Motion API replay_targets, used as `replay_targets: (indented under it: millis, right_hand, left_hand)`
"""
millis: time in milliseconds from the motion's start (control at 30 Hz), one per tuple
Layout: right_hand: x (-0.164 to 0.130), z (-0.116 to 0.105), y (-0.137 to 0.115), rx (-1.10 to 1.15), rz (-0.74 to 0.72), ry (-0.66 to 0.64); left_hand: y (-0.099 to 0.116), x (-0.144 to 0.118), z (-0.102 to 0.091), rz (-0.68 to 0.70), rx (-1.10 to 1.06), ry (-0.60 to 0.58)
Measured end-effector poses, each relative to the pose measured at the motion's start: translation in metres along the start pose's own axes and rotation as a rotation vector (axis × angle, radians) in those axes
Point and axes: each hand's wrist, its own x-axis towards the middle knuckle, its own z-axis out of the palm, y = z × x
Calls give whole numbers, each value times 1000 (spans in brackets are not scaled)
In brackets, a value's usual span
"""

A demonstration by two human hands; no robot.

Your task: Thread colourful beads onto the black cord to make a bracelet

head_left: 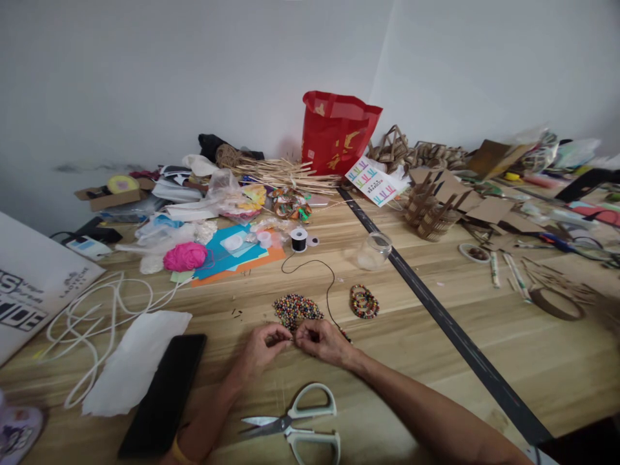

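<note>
Pinching close at a bead, the left hand [264,345] meets the right hand [322,341], fingers curled on the black thread [329,284]; the bead pile [295,310] lies just beyond them, within reach; scissors [298,423] wait nearer the person.

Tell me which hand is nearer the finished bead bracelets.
Right. The right hand lies just below-left of the bead bracelets; the left hand sits farther left, beyond the loose bead pile.

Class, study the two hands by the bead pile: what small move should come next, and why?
Probably slide a bead along the black thread: both hands, left hand and right hand, pinch together just below the bead pile, and the thread runs back to its spool.
</note>
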Motion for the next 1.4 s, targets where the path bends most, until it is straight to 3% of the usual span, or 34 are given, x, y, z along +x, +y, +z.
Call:
replay_targets:
  millis: [1400]
  right_hand:
    - [0, 0, 10, -49, -39, -10]
  left_hand:
    - [3, 0, 1, 19, 30, 7]
